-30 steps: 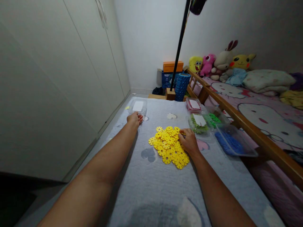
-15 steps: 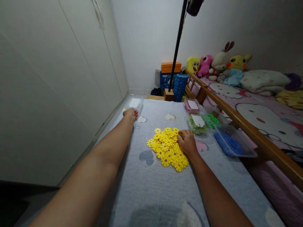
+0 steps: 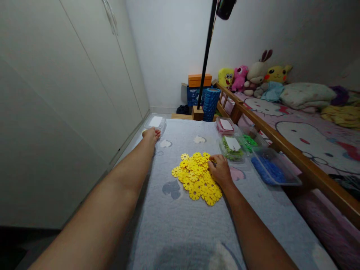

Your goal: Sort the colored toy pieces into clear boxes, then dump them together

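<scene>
A heap of yellow flower-shaped plastic discs [image 3: 196, 176] lies on the grey-blue mat [image 3: 180, 225]. My right hand [image 3: 220, 170] rests on the heap's right edge, fingers curled onto the discs. My left hand [image 3: 151, 133] is stretched far forward on the left. Its fingers are bunched, just short of a clear lidded box [image 3: 155, 121] at the mat's far left corner. What the left fingers hold is hidden.
Clear boxes line the mat's right side: red pieces [image 3: 225, 126], green pieces [image 3: 233, 147], blue pieces [image 3: 268, 168]. A wooden bed rail [image 3: 281, 144] runs along the right. A black pole [image 3: 204, 63], a blue roller and boxes stand at the far end. White wardrobe doors stand at the left.
My left hand has reached further forward towards the clear box. My right hand has stayed on the yellow discs. The view has shifted slightly to the right.
</scene>
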Action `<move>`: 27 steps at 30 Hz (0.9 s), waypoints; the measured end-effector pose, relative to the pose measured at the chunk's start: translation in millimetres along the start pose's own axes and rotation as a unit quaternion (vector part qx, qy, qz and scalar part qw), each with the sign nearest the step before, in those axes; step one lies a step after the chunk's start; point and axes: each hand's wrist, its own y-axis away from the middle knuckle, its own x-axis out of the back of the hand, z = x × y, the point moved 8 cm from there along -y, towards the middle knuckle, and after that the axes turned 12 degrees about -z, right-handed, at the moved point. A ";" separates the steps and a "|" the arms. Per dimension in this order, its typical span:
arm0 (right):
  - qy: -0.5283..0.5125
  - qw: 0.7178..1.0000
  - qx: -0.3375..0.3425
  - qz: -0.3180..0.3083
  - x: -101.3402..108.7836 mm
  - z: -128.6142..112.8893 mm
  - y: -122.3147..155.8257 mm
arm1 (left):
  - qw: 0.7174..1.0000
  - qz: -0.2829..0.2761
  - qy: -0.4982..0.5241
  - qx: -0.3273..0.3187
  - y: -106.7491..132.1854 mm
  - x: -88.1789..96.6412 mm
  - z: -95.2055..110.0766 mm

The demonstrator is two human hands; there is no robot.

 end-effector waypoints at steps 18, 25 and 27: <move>-0.007 1.000 0.014 -0.019 -1.7 -7.4 -1.3 | 0.730 -0.362 -0.534 -0.225 187.7 -68.4 -81.7; -0.095 0.994 0.012 -0.045 5.0 -9.1 -2.4 | 0.650 -0.390 -0.597 -0.263 238.1 -76.6 -88.2; -0.108 0.993 0.004 -0.037 14.3 -9.2 -3.7 | 0.642 -0.404 -0.597 -0.262 247.9 -74.5 -86.3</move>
